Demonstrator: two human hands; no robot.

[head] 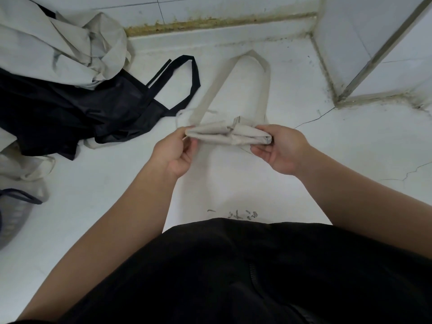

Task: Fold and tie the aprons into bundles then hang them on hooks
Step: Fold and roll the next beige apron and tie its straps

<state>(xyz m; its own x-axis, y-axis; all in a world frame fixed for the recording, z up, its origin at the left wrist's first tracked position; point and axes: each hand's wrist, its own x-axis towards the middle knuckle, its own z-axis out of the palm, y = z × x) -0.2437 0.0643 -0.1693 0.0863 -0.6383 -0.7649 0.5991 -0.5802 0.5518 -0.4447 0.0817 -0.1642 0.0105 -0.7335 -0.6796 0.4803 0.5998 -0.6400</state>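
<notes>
A beige apron is folded into a narrow bundle point(228, 134) held above the white surface. My left hand point(174, 152) pinches its left end and my right hand point(280, 148) grips its right end. The apron's beige neck strap point(265, 66) runs out from the bundle as a long loop lying flat toward the wall. A thin frayed tie point(181, 113) trails off at the bundle's left.
A heap of other aprons lies at the left: beige ones point(53, 43) on top of a black one point(70, 108) whose strap loop point(194, 73) reaches toward the bundle. A grey basket point(11, 218) sits at the left edge. White tiled walls point(364, 31) close the back and right.
</notes>
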